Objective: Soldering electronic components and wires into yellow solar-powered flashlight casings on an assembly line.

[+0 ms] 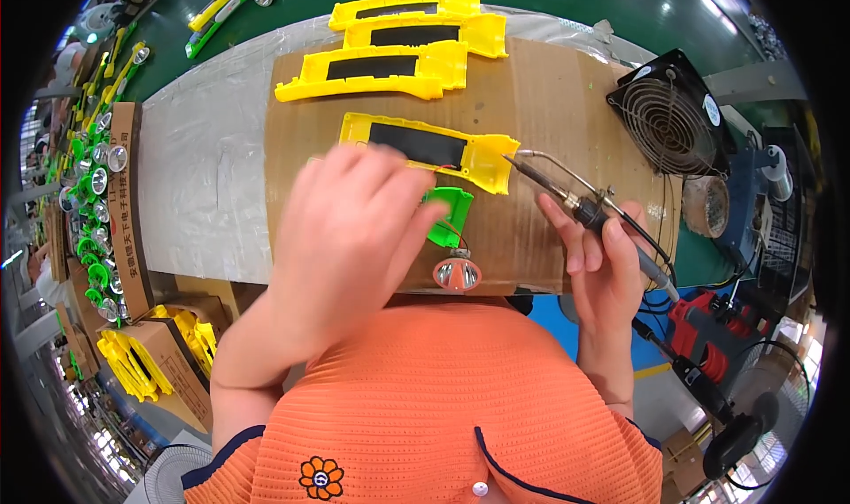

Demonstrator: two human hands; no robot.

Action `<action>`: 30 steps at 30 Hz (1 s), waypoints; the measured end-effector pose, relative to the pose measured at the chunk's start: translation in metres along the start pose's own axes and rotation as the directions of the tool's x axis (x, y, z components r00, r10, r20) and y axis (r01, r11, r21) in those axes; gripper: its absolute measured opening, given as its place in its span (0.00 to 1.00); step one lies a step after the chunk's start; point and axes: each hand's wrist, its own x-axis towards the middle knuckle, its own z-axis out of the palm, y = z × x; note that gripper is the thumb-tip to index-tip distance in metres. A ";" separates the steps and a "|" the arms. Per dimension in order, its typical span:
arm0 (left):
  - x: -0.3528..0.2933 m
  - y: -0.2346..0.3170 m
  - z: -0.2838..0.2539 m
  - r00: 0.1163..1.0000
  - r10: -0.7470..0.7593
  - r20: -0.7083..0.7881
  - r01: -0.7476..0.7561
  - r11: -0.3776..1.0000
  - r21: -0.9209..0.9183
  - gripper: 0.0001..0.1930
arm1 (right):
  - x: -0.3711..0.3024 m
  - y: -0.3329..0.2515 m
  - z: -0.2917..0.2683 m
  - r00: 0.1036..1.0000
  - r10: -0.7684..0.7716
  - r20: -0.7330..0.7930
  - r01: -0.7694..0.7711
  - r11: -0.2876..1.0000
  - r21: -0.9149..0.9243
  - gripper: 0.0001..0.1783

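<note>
In my right hand (611,256) is a soldering iron (589,214), held like a pen with a thin metal tube (567,169) clamped alongside. Its tip points left at the flared end of a yellow plastic casing (482,157) lying on the cardboard. A black panel (421,143) sits inside that casing. My left hand (359,230), smeared by motion, hovers over the casing's near side and hides part of it; its finger closure is unclear. Just below lies a green plastic piece (453,214), wired to a round reflector lamp head (457,275).
Beyond lie several more yellow casings (372,66). A black fan (670,119) stands at the right, near a round tin (706,206). A cardboard box (127,212) at the left borders several green lamp heads (97,183). Yellow casings (133,362) fill a box below.
</note>
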 end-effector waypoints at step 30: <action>-0.057 -0.056 -0.018 0.999 0.034 -0.020 -0.035 0.998 -0.053 0.22 | -0.029 0.019 0.023 0.997 0.082 0.002 -0.081 0.988 -0.131 0.09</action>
